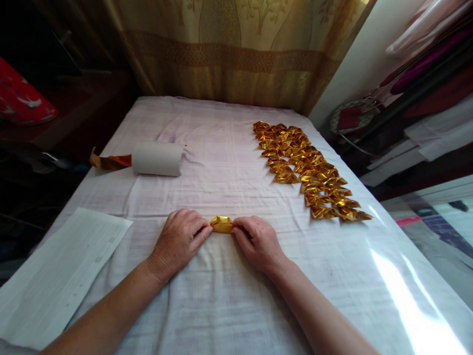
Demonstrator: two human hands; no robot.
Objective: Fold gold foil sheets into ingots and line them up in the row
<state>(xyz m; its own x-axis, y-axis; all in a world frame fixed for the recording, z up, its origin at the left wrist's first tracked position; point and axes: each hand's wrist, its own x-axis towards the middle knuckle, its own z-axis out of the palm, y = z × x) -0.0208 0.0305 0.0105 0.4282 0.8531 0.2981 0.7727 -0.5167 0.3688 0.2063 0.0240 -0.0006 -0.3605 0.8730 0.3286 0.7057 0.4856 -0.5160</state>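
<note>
A small folded gold foil paper ingot (222,225) is held just over the white cloth, stretched between my two hands. My left hand (182,235) pinches its left end between thumb and fingers. At the opposite end, my right hand (259,242) grips the right tip the same way. The ingot's top is raised and faceted, with a flat front face. To the right, several finished-looking gold foil ingots (295,160) lie in slanting rows, apart from both hands.
A pale cardboard-like tube (157,159) lies at the back left, with a coppery foil strip (111,161) sticking out of it. A white paper sheet (62,276) lies at the left edge of the cloth-covered table (207,133). Behind hangs a gold curtain (236,49).
</note>
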